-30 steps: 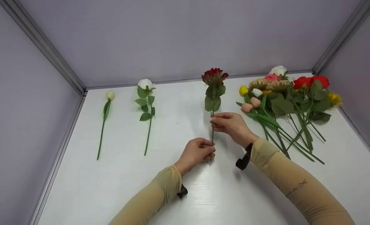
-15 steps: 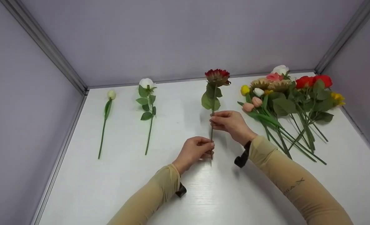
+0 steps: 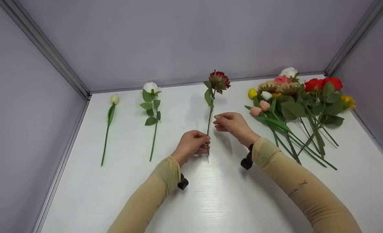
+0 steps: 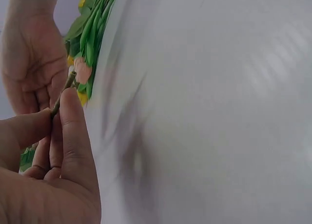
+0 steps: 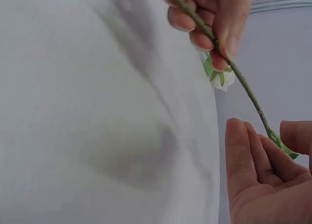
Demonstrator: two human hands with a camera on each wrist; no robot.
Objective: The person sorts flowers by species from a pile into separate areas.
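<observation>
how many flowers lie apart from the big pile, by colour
white: 2, a bud and a rose
dark red: 1, the dark red flower, its stem pinched by the left hand
total: 3

Right: flower pile (image 3: 294,103) blocks your way
Left: white rose (image 3: 152,110) and bud stem (image 3: 109,126) lie apart, gap passable
Near desk (image 3: 223,200): open
</observation>
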